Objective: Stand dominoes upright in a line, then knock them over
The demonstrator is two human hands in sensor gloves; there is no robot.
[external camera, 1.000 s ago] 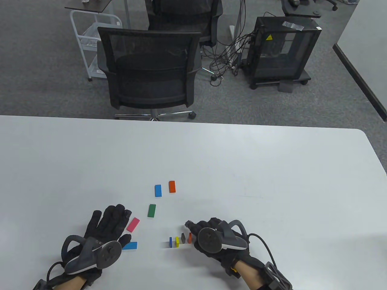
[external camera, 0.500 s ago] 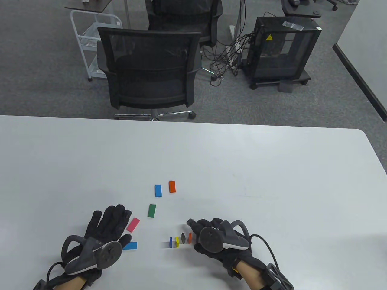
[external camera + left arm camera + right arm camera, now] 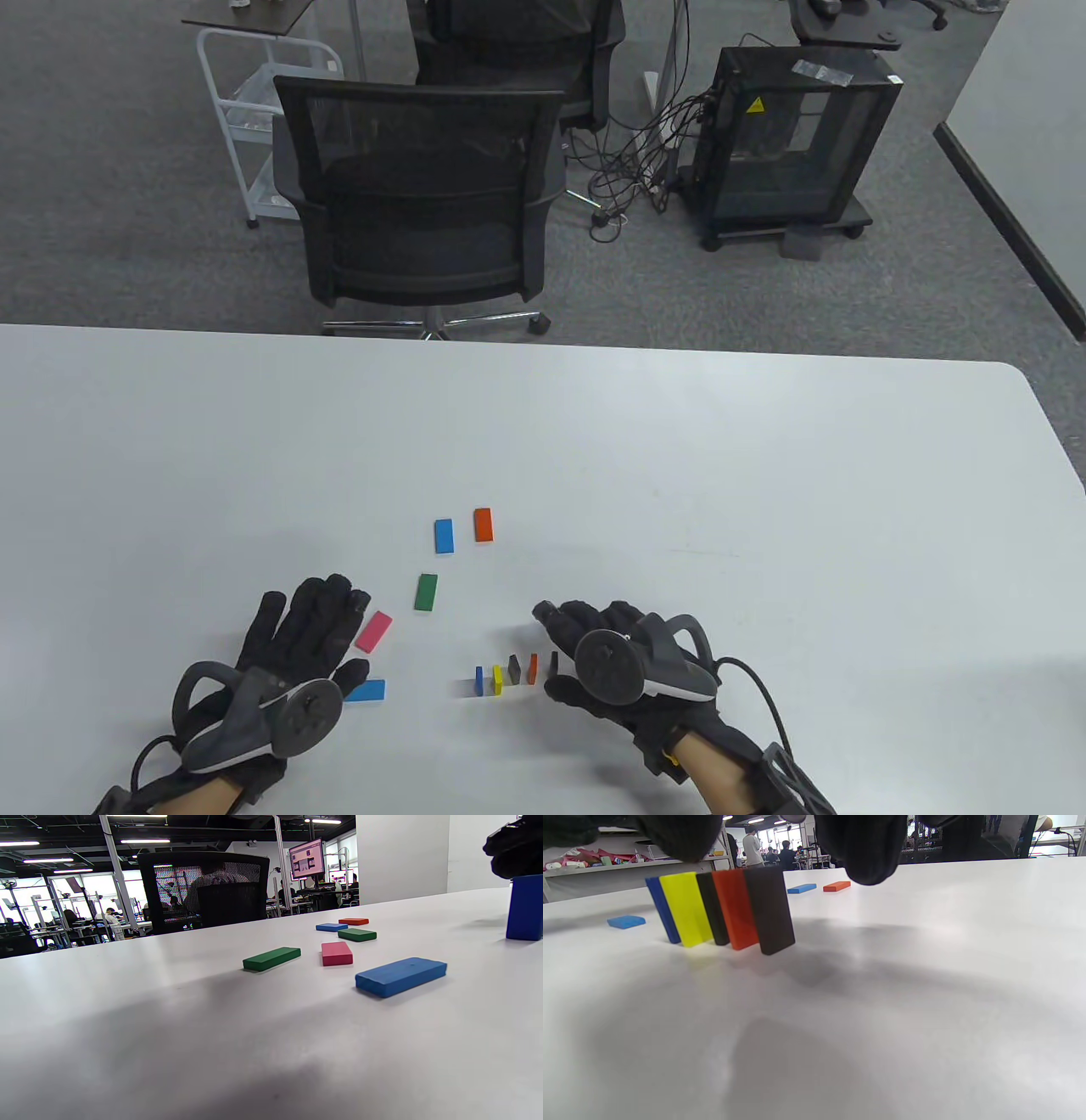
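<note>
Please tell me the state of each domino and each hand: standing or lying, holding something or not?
Dark blue domino: standing.
Yellow domino: standing.
Black domino: standing.
Orange domino: standing.
Dark brown domino: standing, last in the row.
Six loose dominoes, e.g. pink domino: lying flat.
Left hand: flat on the table, holding nothing.
Right hand: beside the row, holding nothing.

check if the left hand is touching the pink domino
Cannot tell. In the table view the left hand has its fingertips right at the edge of the pink domino, but neither contact nor a gap shows plainly.
</note>
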